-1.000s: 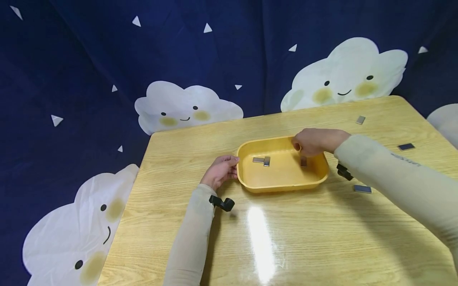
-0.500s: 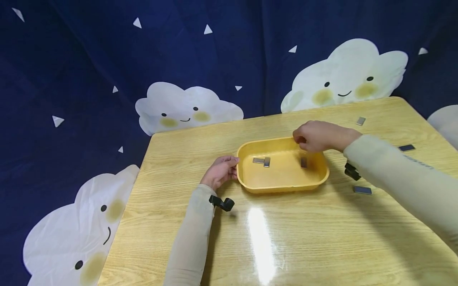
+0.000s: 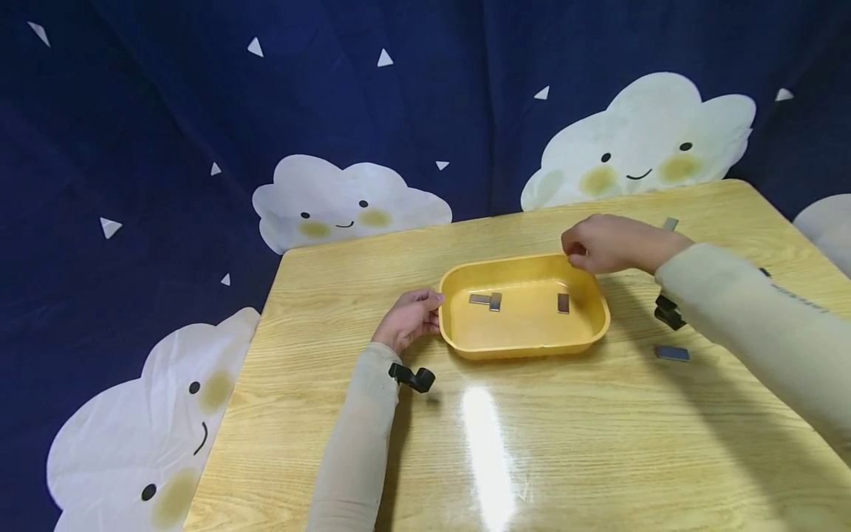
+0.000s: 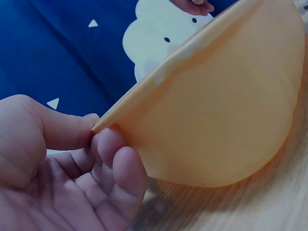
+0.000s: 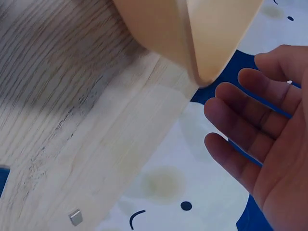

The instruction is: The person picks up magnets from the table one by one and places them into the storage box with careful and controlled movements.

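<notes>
A yellow plastic tray (image 3: 525,347) stands on the wooden table. My left hand (image 3: 408,318) pinches its left rim between thumb and fingers, as the left wrist view shows up close. Inside lie small flat rectangular pieces: a silvery one (image 3: 479,299) touching or overlapping another (image 3: 495,301), and a darker brownish one (image 3: 563,303) apart toward the right. My right hand (image 3: 614,244) hovers by the tray's back right corner. In the right wrist view, that hand (image 5: 269,115) holds nothing, its fingers loosely bent and apart from the tray.
Right of the tray lies a bluish-grey rectangular piece (image 3: 672,352). A silvery piece (image 3: 671,223) near the back edge is partly covered by my right hand, and a dark one (image 3: 764,273) is mostly hidden behind the sleeve. A dark blue cloud-print curtain (image 3: 372,89) hangs behind the table.
My right hand has risen out of the tray and moved right and back, leaving the brownish piece on the tray floor. My left hand and the tray have stayed put.
</notes>
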Motion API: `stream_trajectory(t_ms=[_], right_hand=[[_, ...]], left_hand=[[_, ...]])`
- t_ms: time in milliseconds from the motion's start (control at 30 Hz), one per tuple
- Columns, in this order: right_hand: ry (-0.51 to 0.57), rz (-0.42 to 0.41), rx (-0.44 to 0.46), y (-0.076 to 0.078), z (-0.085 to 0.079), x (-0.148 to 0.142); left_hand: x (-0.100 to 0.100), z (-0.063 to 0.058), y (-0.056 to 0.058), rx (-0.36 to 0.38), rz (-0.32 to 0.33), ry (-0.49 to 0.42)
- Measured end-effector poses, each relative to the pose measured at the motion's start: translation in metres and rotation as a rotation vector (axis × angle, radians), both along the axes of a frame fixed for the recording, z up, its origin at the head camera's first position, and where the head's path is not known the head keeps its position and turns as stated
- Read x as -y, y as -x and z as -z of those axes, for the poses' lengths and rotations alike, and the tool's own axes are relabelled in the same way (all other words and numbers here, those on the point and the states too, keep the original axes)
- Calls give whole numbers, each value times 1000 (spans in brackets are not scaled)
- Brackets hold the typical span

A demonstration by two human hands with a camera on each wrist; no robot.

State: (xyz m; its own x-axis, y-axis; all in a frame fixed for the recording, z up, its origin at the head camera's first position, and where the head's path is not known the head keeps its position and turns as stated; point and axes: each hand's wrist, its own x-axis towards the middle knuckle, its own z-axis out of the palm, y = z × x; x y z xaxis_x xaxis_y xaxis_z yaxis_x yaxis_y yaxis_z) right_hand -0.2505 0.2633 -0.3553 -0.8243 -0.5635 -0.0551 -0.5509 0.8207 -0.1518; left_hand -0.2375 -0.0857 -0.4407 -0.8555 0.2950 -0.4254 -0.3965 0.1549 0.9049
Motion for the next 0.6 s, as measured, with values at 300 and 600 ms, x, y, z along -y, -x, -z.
stream_trajectory(t_ms=[300, 600], right_hand=[[-17, 66, 25, 8, 0, -24], [-38, 175, 100, 13, 9, -61]], left_hand=[[3, 1, 1, 25, 10, -32], [1, 1, 0, 16, -10, -19]])
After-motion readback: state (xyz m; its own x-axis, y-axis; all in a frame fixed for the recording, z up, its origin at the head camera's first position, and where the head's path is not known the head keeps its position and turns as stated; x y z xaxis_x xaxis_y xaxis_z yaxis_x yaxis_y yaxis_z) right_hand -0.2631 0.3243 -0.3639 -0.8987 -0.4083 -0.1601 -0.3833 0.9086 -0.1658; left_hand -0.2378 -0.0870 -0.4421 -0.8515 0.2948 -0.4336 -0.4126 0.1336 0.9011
